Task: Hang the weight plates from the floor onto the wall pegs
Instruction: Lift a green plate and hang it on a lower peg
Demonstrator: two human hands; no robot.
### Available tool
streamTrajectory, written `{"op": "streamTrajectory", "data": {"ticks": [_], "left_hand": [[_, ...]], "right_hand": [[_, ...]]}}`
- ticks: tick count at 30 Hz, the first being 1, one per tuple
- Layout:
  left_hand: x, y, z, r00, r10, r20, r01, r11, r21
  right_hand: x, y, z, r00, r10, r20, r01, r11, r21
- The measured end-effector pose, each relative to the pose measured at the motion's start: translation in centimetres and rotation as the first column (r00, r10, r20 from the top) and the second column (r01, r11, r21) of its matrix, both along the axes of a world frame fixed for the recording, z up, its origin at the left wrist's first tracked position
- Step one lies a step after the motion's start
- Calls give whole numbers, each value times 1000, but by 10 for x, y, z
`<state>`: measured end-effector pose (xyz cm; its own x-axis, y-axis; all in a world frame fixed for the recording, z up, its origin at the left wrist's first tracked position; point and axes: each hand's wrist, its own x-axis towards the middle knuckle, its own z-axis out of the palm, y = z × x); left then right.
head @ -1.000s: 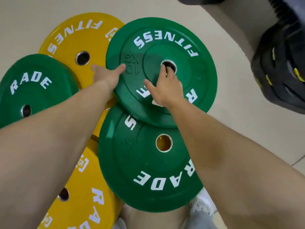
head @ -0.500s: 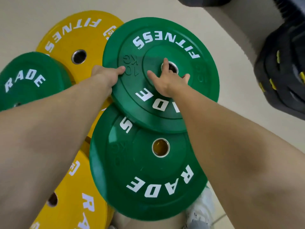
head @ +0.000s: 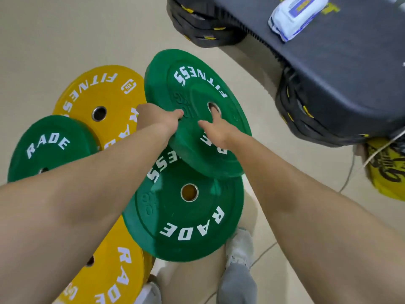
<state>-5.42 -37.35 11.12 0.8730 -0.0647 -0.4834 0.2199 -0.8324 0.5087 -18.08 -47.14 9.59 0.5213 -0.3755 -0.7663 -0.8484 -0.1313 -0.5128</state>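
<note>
Count: 5 coloured bumper plates, 3 green and 2 yellow, all with white lettering.

- 7 o'clock, nearest: near yellow plate [head: 122, 270], reads "RADE".
- 6 o'clock: my white sneaker [head: 238, 249], just beside the lower green plate [head: 197, 220]. That plate lies flat, reads "RADE" and "ESS", and overlaps the near yellow one.
- 9 o'clock: left green plate [head: 50, 148], reads "RADE".
- Centre: top green plate [head: 197, 88], reads "FITNESS". It is tilted, with its near edge over the lower green plate's far edge.
  - My left hand [head: 157, 117] grips its rim on the 9 o'clock side, thumb on the face, fingers out of sight underneath.
  - My right hand [head: 215, 130] has fingers hooked into its centre hole, thumb spread on the face.
- 10 o'clock: far yellow plate [head: 98, 93] on the floor [head: 65, 40], reads "FITNESS" plus a square logo.
- 12 and 2 o'clock: 2 black plate stacks [head: 197, 25] with yellow marks, text unreadable.
</note>
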Motion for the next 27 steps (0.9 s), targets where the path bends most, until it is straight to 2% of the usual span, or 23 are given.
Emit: {"op": "streamTrajectory", "data": {"ticks": [2, 4, 6, 8, 10, 12, 15, 17, 19, 21, 23, 25, 27], "left_hand": [[-6, -27, 21, 1000, -7, 9, 7, 998, -57], [-12, -53, 36, 1000, -7, 9, 8, 989, -147], [-23, -78, 52, 997, -79, 12, 80, 980, -181], [-29, -97, 61, 989, -149, 19, 150, 971, -184], [-33, -110, 65, 980, -200, 18, 200, 960, -196], [-33, -117, 68, 968, -248, 35, 250, 942, -223], [-33, -126, 68, 929, -364, 68, 369, 889, -270], [-34, -134, 71, 883, -464, 69, 463, 840, -283], [-34, -146, 80, 767, -621, 165, 641, 755, -140], [-31, -165, 89, 570, -724, 389, 753, 649, 105], [-29, -187, 96, 351, -773, 529, 822, 525, 220], [-31, -214, 95, 167, -853, 495, 891, 345, 294], [-36, -239, 91, 90, -936, 340, 915, 212, 343]], "right_hand": [[-14, -7, 24, 976, -76, 206, 101, 988, -113], [-12, -10, 49, 899, -229, 374, 274, 959, -72], [-5, -14, 64, 825, -321, 465, 381, 924, -37], [-6, -24, 71, 835, -307, 457, 378, 923, -72], [-19, -38, 78, 909, -163, 383, 235, 960, -149], [-31, -47, 77, 951, -62, 303, 151, 948, -279], [-30, -45, 72, 951, -152, 270, 275, 816, -508], [-32, -54, 70, 921, -248, 301, 381, 735, -560], [-49, -73, 72, 899, -296, 321, 434, 696, -572], [-73, -96, 76, 890, -300, 343, 449, 710, -543], [-98, -115, 78, 886, -305, 348, 449, 748, -488], [-125, -132, 78, 884, -328, 333, 454, 775, -440], [-151, -143, 77, 880, -350, 321, 461, 790, -404]]}}
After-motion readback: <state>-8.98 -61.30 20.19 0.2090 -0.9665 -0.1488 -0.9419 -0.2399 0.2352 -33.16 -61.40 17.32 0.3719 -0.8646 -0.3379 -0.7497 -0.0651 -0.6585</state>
